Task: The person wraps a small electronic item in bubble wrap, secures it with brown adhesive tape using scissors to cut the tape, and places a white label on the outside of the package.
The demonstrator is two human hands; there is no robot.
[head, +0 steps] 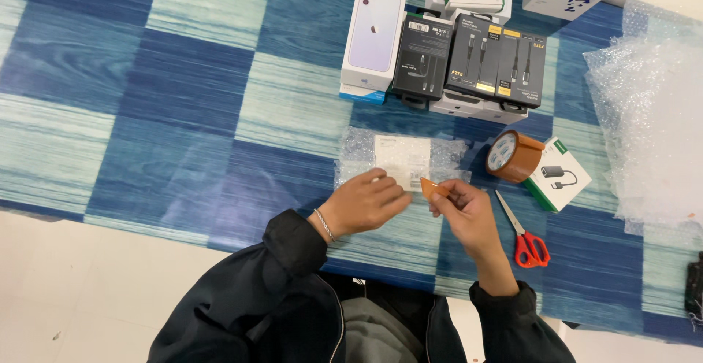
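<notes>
Bubble-wrapped white box (402, 159) is pinned flat on the counter (183, 114) by the left hand (364, 203); a brown tape strip (430, 188) is pinched in the right hand (463, 205), just right of it. Sealing step; the strip wants pressing across the wrap's edge.

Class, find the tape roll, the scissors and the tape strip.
tape roll (512, 156), head view, its brown side
scissors (531, 249), head view, red handles
tape strip (431, 187), head view, its brown middle
</notes>
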